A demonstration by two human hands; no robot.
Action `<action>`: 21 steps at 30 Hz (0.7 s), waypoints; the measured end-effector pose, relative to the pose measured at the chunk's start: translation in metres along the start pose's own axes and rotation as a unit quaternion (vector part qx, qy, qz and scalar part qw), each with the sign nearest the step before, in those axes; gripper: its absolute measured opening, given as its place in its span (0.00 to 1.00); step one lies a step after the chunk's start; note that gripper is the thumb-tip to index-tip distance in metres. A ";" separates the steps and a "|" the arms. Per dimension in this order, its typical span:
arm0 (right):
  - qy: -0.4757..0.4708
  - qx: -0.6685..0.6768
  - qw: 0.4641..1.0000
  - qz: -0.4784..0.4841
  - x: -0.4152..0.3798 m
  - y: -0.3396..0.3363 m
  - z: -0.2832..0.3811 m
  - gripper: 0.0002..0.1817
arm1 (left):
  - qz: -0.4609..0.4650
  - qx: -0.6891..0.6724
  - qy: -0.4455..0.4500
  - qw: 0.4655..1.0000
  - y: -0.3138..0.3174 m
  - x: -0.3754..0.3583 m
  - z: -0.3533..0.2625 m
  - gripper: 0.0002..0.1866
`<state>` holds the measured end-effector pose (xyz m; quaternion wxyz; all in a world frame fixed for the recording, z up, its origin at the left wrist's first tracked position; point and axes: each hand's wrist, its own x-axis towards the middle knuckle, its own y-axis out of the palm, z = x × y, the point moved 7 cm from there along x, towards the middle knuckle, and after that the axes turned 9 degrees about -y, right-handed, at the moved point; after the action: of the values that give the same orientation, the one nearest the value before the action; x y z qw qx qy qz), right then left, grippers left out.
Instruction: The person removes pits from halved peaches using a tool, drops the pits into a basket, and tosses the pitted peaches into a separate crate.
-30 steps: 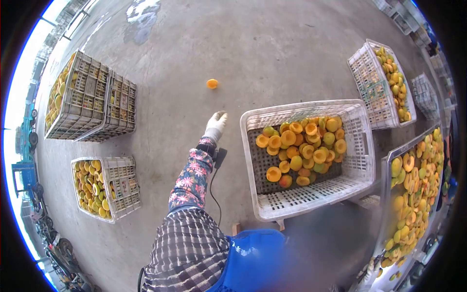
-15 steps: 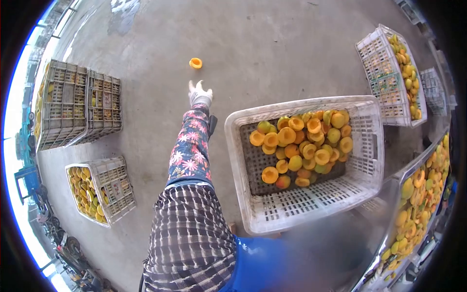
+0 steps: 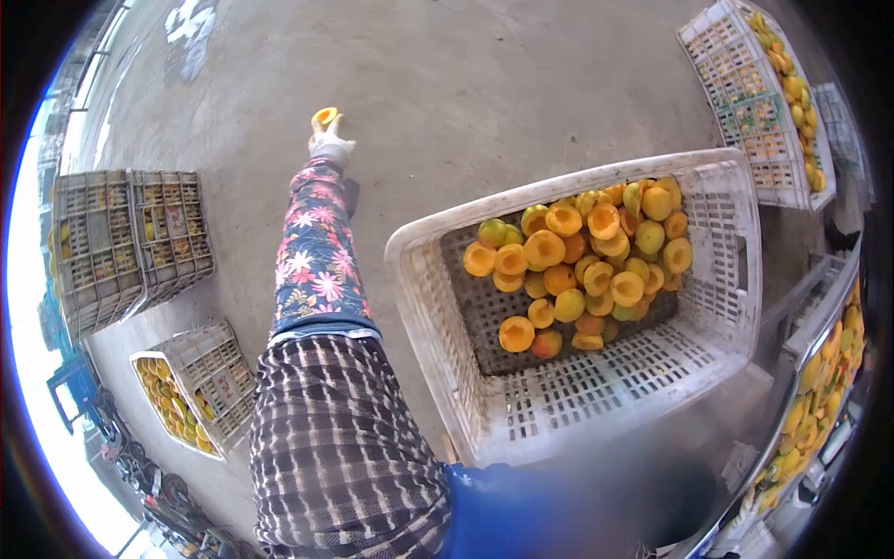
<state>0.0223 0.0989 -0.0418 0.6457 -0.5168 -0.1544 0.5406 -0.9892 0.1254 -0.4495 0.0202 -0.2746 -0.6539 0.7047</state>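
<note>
My left hand (image 3: 331,146), in a whitish glove, reaches out far over the concrete floor. Its thumb and fingers close on the two sides of a yellow peach half (image 3: 324,115), whose hollow pit side shows. A floral sleeve (image 3: 321,238) covers the forearm. To the right of this arm stands a big white plastic crate (image 3: 582,424) with slotted walls. Many peach halves (image 3: 597,279) lie in it, some with the cut side up, some with the skin up. My right hand is out of sight; a dark blur fills the lower right.
Stacked crates (image 3: 135,247) stand at the left, with a lower crate (image 3: 219,387) of fruit nearer me. Another full crate (image 3: 745,107) is at the upper right. A metal-edged bin or table (image 3: 792,391) heaped with fruit runs along the right side.
My left hand has reached the peach half on the floor and closed its fingers on it; before, they were apart and short of it. The view has shifted slightly.
</note>
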 end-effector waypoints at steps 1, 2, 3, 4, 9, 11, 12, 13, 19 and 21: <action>-0.006 -0.001 1.000 0.000 0.005 0.001 0.000 0.16 | 0.003 0.015 0.011 1.000 0.001 0.004 -0.002 0.41; -0.004 -0.004 1.000 -0.004 0.001 -0.004 -0.003 0.16 | -0.003 0.035 0.010 0.999 -0.004 0.000 -0.006 0.41; -0.007 -0.005 1.000 -0.008 0.001 -0.005 -0.004 0.16 | 0.000 0.063 0.000 0.998 -0.003 0.002 -0.005 0.40; -0.011 -0.004 1.000 -0.012 0.002 -0.007 -0.007 0.16 | 0.030 0.046 -0.003 0.999 -0.001 0.003 -0.003 0.40; -0.033 -0.003 0.999 -0.032 -0.002 -0.023 -0.019 0.15 | 0.098 0.056 0.058 0.992 0.053 0.043 0.000 0.41; -0.048 0.003 0.998 -0.039 0.000 -0.023 -0.016 0.15 | 0.066 0.059 0.095 0.992 0.061 0.044 0.003 0.42; -0.058 0.009 0.997 -0.041 0.000 -0.024 -0.026 0.15 | 0.066 0.023 0.114 0.991 0.059 0.048 0.014 0.39; -0.062 0.009 0.997 -0.043 -0.001 -0.022 -0.027 0.15 | 0.056 0.035 0.092 0.994 0.058 0.052 0.023 0.37; -0.069 0.014 0.997 -0.018 0.001 -0.016 -0.025 0.16 | 0.064 -0.376 0.065 0.922 0.058 0.022 0.049 0.33; -0.085 0.006 0.996 -0.006 0.000 -0.011 -0.015 0.18 | 0.016 -0.449 0.106 0.887 0.010 -0.045 0.029 0.32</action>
<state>0.0401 0.0924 -0.0386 0.6363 -0.4644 -0.2082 0.5797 -0.9596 0.0800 -0.4424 -0.0475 -0.3374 -0.8900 0.3029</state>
